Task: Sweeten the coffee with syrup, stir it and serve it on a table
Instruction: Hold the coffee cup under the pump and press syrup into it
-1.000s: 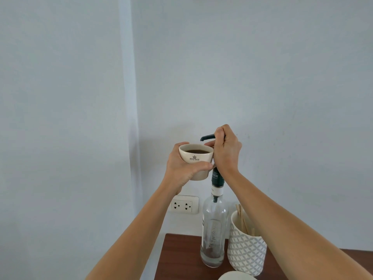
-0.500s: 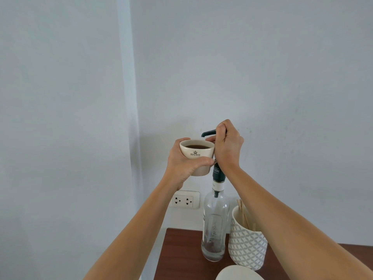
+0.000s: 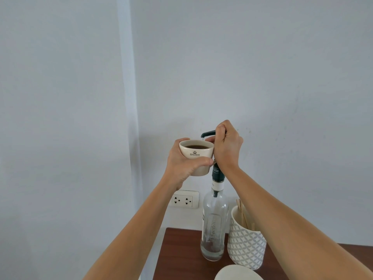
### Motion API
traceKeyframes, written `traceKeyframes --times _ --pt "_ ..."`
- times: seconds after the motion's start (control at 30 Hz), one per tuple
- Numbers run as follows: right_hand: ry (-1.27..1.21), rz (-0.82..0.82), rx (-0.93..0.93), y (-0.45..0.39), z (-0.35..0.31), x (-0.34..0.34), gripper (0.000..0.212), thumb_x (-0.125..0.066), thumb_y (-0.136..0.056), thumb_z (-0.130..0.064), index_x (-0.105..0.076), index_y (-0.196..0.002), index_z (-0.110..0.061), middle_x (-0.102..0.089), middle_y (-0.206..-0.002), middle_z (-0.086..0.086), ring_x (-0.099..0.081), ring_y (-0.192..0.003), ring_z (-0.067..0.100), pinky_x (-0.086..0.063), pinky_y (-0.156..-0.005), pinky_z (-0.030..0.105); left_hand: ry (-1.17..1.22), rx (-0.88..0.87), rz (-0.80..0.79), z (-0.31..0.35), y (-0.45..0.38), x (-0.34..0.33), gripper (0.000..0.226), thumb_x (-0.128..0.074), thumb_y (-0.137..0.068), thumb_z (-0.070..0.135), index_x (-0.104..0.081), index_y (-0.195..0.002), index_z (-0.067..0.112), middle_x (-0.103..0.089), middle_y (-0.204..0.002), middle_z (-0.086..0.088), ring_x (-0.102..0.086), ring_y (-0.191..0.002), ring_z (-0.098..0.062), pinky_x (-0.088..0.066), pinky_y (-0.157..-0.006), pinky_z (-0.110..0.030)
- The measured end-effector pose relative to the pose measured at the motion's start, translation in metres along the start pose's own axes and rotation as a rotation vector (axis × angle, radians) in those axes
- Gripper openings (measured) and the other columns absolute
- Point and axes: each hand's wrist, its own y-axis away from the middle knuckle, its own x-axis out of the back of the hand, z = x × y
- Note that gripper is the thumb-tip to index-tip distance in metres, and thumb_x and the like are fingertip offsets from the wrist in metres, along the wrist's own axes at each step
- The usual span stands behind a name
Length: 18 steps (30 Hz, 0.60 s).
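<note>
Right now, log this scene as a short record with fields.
left hand: grips coffee cup under the spout
right hand: closed around pump head
syrup bottle: upright on wooden table, nearly empty
patterned holder: right of bottle, holds wooden stir sticks
wall socket: behind the left wrist
</note>
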Motion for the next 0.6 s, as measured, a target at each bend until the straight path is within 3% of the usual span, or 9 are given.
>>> traceKeyframes --times 0.07,0.17,0.3,0.47,0.6 --pt "0.003 -0.004 0.004 0.0003 -0.0005 0.0001 0.024 -0.034 -0.096 -0.012 -0.045 -0.075 -0.009 -0.064 -0.051 -0.027 -0.072 -0.063 0.018 -0.051 -0.087 0.057 0.001 -0.002 0.000 -0.0001 -0.0001 0.0002 0.085 -0.089 -0.043 0.019 -0.053 -0.120 0.025 -0.071 -0.104 0.004 -0.068 -0.089 -0.010 -0.053 -0.069 -0.025" --pt "0.010 0.001 0.016 0.0004 -0.0011 0.0003 0.024 -0.034 -0.096 -0.012 -0.045 -0.075 -0.009 -0.061 -0.048 -0.028 -0.072 -0.066 0.022 -0.051 -0.087 0.056 -0.005 -0.004 -0.001 -0.0006 0.0001 0.0002 0.083 -0.089 -0.043 0.019 -0.054 -0.118 0.026 -0.070 -0.105 0.003 -0.068 -0.088 -0.010 -0.053 -0.068 -0.024" --pt "0.016 0.021 0.017 -0.0005 0.0011 0.0002 0.025 -0.035 -0.097 -0.009 -0.046 -0.076 -0.005 -0.060 -0.046 -0.026 -0.070 -0.060 0.019 -0.050 -0.070 0.039 -0.012 0.003 0.005 -0.0014 0.0002 0.0003 0.083 -0.090 -0.040 0.022 -0.054 -0.114 0.029 -0.071 -0.107 0.001 -0.068 -0.090 -0.011 -0.053 -0.069 -0.025" --pt "0.024 0.000 0.029 0.0008 0.0011 0.0002 0.023 -0.032 -0.095 -0.011 -0.043 -0.074 -0.012 -0.060 -0.047 -0.030 -0.071 -0.069 0.032 -0.051 -0.086 0.056 -0.009 -0.002 0.002 -0.0010 0.0014 0.0002 0.084 -0.089 -0.043 0.019 -0.053 -0.119 0.025 -0.070 -0.107 0.002 -0.067 -0.088 -0.009 -0.051 -0.065 -0.020" --pt "0.028 0.002 0.026 0.0019 0.0014 -0.0002 0.024 -0.032 -0.094 -0.011 -0.043 -0.073 -0.013 -0.061 -0.047 -0.029 -0.071 -0.068 0.030 -0.050 -0.086 0.058 -0.008 -0.003 0.000 -0.0015 0.0017 0.0007 0.084 -0.089 -0.043 0.019 -0.053 -0.119 0.025 -0.070 -0.107 0.002 -0.067 -0.087 -0.008 -0.051 -0.064 -0.019"
